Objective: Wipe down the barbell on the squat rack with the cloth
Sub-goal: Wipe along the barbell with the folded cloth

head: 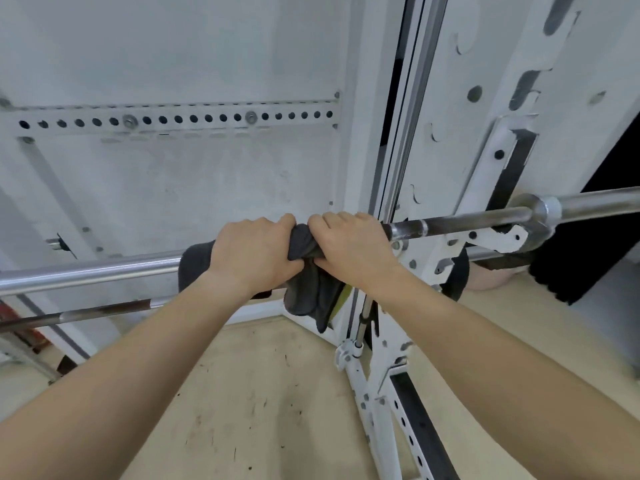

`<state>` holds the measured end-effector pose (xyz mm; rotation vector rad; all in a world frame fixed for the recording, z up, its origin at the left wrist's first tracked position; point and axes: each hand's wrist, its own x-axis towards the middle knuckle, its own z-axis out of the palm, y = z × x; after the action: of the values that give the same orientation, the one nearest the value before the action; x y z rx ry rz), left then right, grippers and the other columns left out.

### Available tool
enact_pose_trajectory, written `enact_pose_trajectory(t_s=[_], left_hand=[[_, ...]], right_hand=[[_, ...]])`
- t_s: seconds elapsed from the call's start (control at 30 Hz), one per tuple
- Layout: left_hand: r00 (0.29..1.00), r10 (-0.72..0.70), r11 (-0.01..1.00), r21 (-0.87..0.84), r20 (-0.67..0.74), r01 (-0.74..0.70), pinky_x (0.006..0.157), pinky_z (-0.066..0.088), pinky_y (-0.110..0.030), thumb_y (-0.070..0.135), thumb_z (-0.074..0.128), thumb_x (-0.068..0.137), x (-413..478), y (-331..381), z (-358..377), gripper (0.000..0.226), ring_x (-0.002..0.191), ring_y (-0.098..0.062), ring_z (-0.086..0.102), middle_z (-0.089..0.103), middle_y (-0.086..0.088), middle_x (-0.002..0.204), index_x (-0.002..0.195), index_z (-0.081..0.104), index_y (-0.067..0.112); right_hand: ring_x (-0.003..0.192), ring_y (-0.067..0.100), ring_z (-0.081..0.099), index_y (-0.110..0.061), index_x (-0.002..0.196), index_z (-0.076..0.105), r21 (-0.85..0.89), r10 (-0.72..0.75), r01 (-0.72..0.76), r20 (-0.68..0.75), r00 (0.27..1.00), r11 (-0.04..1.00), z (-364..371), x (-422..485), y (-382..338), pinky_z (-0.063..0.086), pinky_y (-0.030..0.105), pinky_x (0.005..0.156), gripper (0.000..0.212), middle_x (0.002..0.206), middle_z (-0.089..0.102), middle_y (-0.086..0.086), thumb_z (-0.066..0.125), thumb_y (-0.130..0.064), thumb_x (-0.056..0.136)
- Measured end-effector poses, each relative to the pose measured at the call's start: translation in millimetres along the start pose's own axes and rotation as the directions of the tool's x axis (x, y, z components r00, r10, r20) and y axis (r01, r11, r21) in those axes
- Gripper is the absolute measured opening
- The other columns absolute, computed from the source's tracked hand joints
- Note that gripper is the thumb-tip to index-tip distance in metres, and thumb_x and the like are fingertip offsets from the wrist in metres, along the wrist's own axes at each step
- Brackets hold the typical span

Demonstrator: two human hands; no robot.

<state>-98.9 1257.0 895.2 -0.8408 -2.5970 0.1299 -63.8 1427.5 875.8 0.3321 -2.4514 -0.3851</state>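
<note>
- Room: pale scuffed wall (166,57) with perforated metal strip (173,118); beige speckled floor (263,393).
- barbell (460,221): steel, rust-patched, lying across white squat rack (491,174).
- left hand (252,254) and right hand (349,247): side by side, both curled tight over dark grey cloth (308,282) wrapped round the bar; loose end hangs below.

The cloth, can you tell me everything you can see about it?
The cloth is dark grey, soft and crumpled. It is wrapped over the barbell near the white rack upright. The left hand presses one part onto the bar, the right hand grips beside it, and bunched folds show between them. A loose end hangs below the bar, touching nothing else visible.
</note>
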Motion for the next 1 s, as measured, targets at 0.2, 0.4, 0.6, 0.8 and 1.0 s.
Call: enact_pose_trajectory(t_s=[0.2, 0.4, 0.6, 0.8, 1.0], left_hand=[[0.999, 0.046, 0.999, -0.020, -0.007, -0.046, 0.051, 0.033, -0.030, 0.055, 0.051, 0.081, 45.4, 74.9, -3.7, 0.036, 0.057, -0.023, 0.049, 0.046, 0.004, 0.065, 0.097, 0.044, 0.023], [0.987, 0.162, 0.980, -0.114, -0.013, -0.162, 0.050, 0.033, -0.030, 0.050, 0.053, 0.085, 108.5, 181.2, -5.3, 0.035, 0.052, -0.017, 0.039, 0.038, 0.005, 0.064, 0.102, 0.049, 0.019], [0.991, 0.131, 0.986, -0.104, -0.038, -0.134, 0.052, 0.030, -0.031, 0.048, 0.053, 0.085, 111.6, 183.2, 2.8, 0.036, 0.052, -0.018, 0.038, 0.036, 0.004, 0.063, 0.107, 0.049, 0.019], [0.997, 0.080, 0.993, -0.081, -0.016, -0.081, 0.049, 0.028, -0.030, 0.048, 0.051, 0.084, 73.0, 123.6, -4.3, 0.035, 0.051, -0.020, 0.039, 0.036, 0.005, 0.062, 0.103, 0.047, 0.020], [0.999, -0.050, 0.999, 0.006, 0.016, 0.050, 0.051, 0.032, -0.030, 0.052, 0.053, 0.076, 22.7, 43.8, -5.6, 0.035, 0.056, -0.025, 0.048, 0.039, 0.006, 0.059, 0.090, 0.035, 0.025]], right_hand=[[0.064, 0.026, 0.064, -0.014, 0.090, 0.056, -0.013, 0.008, -0.008, 0.043, 0.999, 1.000, 8.9, -41.5, 88.5, 0.043, 0.033, 0.055, 0.033, 0.074, 0.062, 0.002, 0.073, -0.040, 0.077], [0.064, 0.028, 0.063, -0.016, 0.084, 0.051, -0.145, 0.187, -0.168, 0.123, 0.975, 0.975, 6.2, -90.6, 183.9, 0.039, 0.035, 0.060, 0.031, 0.071, 0.061, 0.003, 0.076, -0.030, 0.071], [0.065, 0.029, 0.063, -0.016, 0.084, 0.057, -0.060, 0.316, -0.313, 0.050, 0.947, 0.948, 21.0, -77.2, 155.5, 0.043, 0.036, 0.064, 0.030, 0.070, 0.064, 0.003, 0.077, -0.023, 0.062], [0.069, 0.029, 0.065, -0.015, 0.092, 0.057, 0.020, 0.241, -0.243, 0.080, 0.967, 0.970, 14.9, -46.9, 102.7, 0.038, 0.036, 0.064, 0.032, 0.076, 0.064, 0.003, 0.072, -0.024, 0.066], [0.077, 0.026, 0.063, -0.017, 0.101, 0.050, 0.113, 0.156, -0.172, 0.137, 0.978, 0.979, -4.4, -2.3, 17.1, 0.029, 0.035, 0.063, 0.029, 0.087, 0.063, 0.001, 0.064, -0.022, 0.076]])
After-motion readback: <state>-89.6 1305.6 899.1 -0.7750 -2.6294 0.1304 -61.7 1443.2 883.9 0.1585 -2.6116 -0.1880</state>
